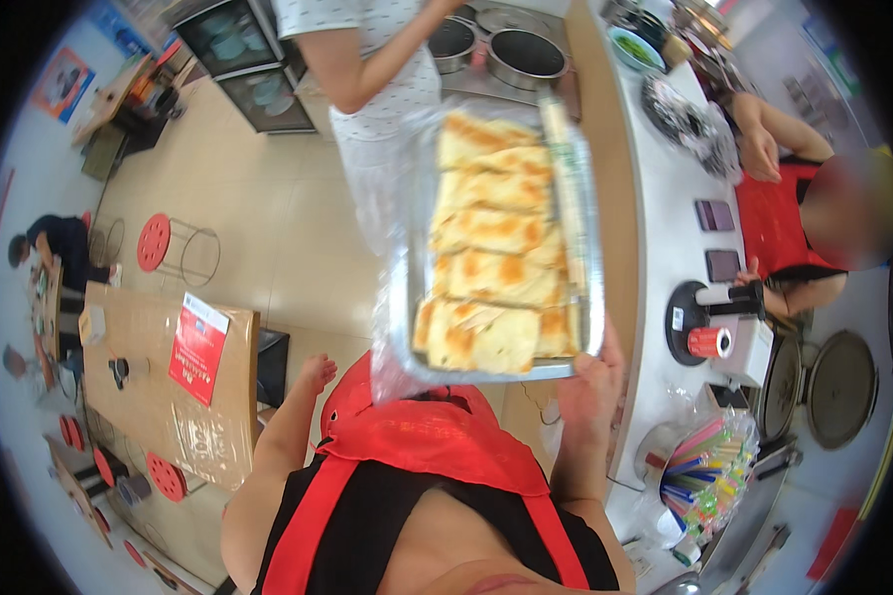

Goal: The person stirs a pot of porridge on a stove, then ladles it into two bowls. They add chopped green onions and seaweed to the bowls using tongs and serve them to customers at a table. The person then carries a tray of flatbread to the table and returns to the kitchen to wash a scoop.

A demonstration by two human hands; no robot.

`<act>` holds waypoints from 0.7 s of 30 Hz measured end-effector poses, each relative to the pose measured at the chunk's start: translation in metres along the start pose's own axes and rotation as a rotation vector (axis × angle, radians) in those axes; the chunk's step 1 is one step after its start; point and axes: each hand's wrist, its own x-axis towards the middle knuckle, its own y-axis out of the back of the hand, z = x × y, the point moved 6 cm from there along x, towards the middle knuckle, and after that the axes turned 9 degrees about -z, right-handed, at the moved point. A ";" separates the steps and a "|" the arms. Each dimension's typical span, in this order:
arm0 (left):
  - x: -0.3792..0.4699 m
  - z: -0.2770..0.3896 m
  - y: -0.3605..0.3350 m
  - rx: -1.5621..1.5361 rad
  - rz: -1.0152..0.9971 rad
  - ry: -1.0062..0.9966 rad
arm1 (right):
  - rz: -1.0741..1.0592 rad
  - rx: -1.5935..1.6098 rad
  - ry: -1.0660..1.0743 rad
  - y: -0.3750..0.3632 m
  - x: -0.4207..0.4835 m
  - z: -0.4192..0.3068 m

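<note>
My right hand (pixel 591 383) grips the near right corner of a rectangular metal tray (pixel 402 327). Golden-browned pieces of folded flatbread (pixel 491 230) lie overlapping in a row on it. Along the tray's right side rests a pair of wrapped chopsticks (pixel 565 186), blurred, with green print on the wrapper. Clear plastic film (pixel 387 364) hangs over the left rim. My left hand (pixel 318 372) is low at my left side, holding nothing, fingers slightly apart, beside the red apron (pixel 431 439) I wear.
A person in white (pixel 387 74) stands just beyond the tray, near steel pots (pixel 527 56). Right is a white counter (pixel 658 223) with a straw container (pixel 658 454); a person in a red apron (pixel 774 216) is behind it. Left are a wooden table (pixel 141 320) and red stool (pixel 154 242).
</note>
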 end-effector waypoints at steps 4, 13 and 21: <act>-0.010 -0.009 0.036 0.344 0.281 -0.239 | -0.295 0.155 -0.263 -0.060 0.022 0.071; -0.136 0.157 0.024 0.997 0.682 -0.816 | -0.563 0.221 -0.533 -0.221 0.117 0.197; -0.095 0.216 0.055 1.001 0.583 -0.602 | -0.707 0.156 -0.486 -0.362 0.255 0.264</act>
